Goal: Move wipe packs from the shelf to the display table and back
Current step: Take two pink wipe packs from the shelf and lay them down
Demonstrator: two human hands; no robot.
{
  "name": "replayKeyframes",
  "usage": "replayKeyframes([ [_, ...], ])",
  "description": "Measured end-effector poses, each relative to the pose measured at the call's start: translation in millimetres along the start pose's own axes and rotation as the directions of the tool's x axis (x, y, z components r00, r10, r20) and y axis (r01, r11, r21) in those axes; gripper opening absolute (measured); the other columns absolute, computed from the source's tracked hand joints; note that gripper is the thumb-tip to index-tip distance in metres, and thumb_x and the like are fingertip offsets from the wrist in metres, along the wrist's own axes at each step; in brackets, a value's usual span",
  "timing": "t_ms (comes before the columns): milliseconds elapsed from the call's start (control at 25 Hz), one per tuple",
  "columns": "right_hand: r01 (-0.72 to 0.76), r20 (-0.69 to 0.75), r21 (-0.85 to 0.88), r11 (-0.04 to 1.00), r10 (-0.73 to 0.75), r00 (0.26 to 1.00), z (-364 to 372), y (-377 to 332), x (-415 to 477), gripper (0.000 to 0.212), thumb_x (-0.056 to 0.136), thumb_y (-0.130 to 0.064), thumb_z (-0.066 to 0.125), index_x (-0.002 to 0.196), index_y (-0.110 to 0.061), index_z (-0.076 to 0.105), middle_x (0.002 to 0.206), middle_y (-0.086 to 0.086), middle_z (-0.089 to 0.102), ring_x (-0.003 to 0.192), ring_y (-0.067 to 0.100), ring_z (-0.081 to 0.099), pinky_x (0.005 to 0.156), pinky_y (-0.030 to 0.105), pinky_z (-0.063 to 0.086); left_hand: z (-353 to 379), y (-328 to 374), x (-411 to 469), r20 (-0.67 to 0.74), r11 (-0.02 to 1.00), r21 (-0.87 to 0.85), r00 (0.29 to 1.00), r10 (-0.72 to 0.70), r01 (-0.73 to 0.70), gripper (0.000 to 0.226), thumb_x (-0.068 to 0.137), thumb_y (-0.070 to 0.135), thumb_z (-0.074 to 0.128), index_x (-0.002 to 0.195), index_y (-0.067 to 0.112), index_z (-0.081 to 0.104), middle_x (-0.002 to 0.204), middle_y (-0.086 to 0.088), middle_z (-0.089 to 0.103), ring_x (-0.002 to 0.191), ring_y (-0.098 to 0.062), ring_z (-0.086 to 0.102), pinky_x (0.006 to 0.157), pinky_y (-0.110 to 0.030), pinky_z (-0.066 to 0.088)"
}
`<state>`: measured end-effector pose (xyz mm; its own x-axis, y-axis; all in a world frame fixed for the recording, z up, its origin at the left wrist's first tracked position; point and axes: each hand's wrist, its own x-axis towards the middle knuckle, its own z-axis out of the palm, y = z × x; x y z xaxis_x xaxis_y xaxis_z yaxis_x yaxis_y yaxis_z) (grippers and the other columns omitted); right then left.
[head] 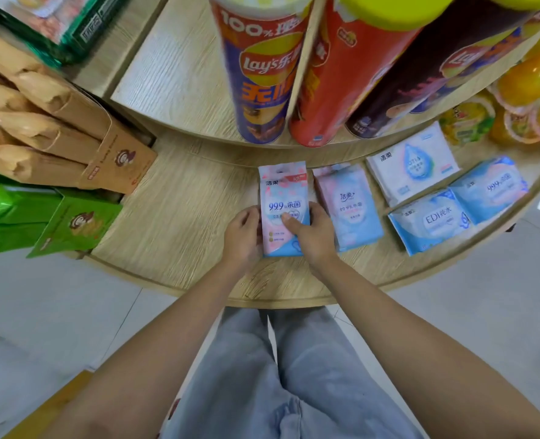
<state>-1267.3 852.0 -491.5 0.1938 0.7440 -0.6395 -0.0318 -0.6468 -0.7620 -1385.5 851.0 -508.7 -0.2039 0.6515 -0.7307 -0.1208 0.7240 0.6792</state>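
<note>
A pink and blue wipe pack [279, 193] lies on the lower tier of a round wooden display table [180, 223]. My left hand [242, 237] grips its left edge and my right hand [310, 231] grips its right edge, thumb on top. To its right lies a second pink and blue pack [349, 207]. Further right are a white pack [411, 163], a blue pack marked EDI [430, 220] and another blue pack [490, 188].
Tall chip cans [262, 71] stand on the upper tier just behind the packs. Brown snack boxes [72, 137] and green boxes [75, 226] fill the left side. Orange jelly cups [528, 99] sit at the far right. Pale floor tiles surround the table.
</note>
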Motion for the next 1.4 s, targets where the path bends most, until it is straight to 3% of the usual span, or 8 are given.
replayKeyframes([
  [80,0.018,-0.034,-0.056,0.998,-0.020,0.999,3,8,5,0.022,0.082,-0.010,0.069,0.099,-0.007,0.055,0.095,0.008,0.065,0.083,0.019,0.065,0.075,0.035,0.056,-4,0,1,0.024,1.000,-0.005,1.000,-0.014,0.014,0.023,0.097,0.020,0.046,0.093,0.003,0.061,0.071,-0.003,0.061,0.050,0.000,0.059,0.044,-0.014,0.044],
  [200,0.091,-0.070,-0.249,0.964,-0.112,0.991,4,17,8,0.034,0.077,-0.028,0.073,0.099,-0.008,0.059,0.097,0.010,0.065,0.089,0.023,0.064,0.082,0.041,0.054,-9,-1,3,0.111,0.997,0.040,0.992,0.066,-0.071,0.009,0.087,0.020,0.065,0.094,0.015,0.068,0.086,-0.002,0.071,0.078,-0.014,0.070,0.071,-0.027,0.057],
  [280,0.138,-0.102,-0.383,0.913,-0.190,0.976,4,23,11,0.044,0.074,-0.039,0.072,0.103,-0.008,0.061,0.099,0.013,0.060,0.095,0.027,0.059,0.086,0.044,0.050,-12,-4,5,0.150,0.993,0.081,0.986,0.077,-0.090,0.025,0.078,0.010,0.073,0.100,0.020,0.068,0.094,0.000,0.072,0.092,-0.022,0.070,0.081,-0.036,0.057],
  [720,0.087,-0.126,-0.567,0.819,-0.191,0.973,2,17,14,0.047,0.079,-0.039,0.069,0.107,-0.004,0.053,0.106,0.014,0.063,0.099,0.030,0.060,0.082,0.044,0.051,-8,1,-3,0.129,0.972,0.194,0.985,0.110,-0.134,0.034,0.083,0.009,0.068,0.117,0.013,0.064,0.100,-0.004,0.070,0.091,-0.019,0.069,0.079,-0.030,0.057],
  [920,0.143,-0.094,-0.587,0.797,-0.242,0.966,-14,18,-18,0.032,0.085,-0.022,0.064,0.108,-0.001,0.054,0.106,0.017,0.060,0.101,0.031,0.056,0.081,0.035,0.044,-15,16,-17,0.018,0.853,0.477,0.973,0.230,-0.210,0.029,0.087,0.018,0.062,0.116,0.015,0.062,0.103,0.005,0.063,0.089,-0.010,0.059,0.077,-0.021,0.047],
  [1080,0.091,-0.165,-0.492,0.866,-0.195,0.967,-43,16,-57,0.024,0.090,-0.012,0.055,0.112,-0.001,0.057,0.106,0.015,0.063,0.098,0.028,0.058,0.085,0.033,0.044,-37,23,-45,0.190,0.800,0.486,0.936,0.296,-0.352,0.016,0.089,0.012,0.059,0.102,0.020,0.065,0.086,0.009,0.064,0.072,0.007,0.056,0.067,-0.010,0.041],
  [1240,-0.068,-0.393,-0.249,0.966,-0.037,0.919,-75,39,-123,0.015,0.090,-0.011,0.054,0.100,-0.006,0.064,0.089,0.007,0.065,0.083,0.021,0.059,0.078,0.025,0.044,-38,15,-85,0.529,0.683,0.533,0.826,0.193,-0.500,0.025,0.088,0.006,0.058,0.087,0.030,0.062,0.082,0.012,0.065,0.067,0.013,0.056,0.066,-0.005,0.040],
  [1400,-0.167,-0.600,0.028,0.985,0.150,0.786,-95,111,-215,0.011,0.089,-0.014,0.056,0.098,-0.015,0.063,0.091,0.008,0.066,0.087,0.025,0.063,0.086,0.039,0.051,6,3,-116,0.834,0.440,0.488,0.551,0.019,-0.754,0.026,0.088,0.002,0.056,0.092,0.027,0.063,0.082,0.015,0.065,0.072,0.017,0.057,0.068,-0.004,0.042],
])
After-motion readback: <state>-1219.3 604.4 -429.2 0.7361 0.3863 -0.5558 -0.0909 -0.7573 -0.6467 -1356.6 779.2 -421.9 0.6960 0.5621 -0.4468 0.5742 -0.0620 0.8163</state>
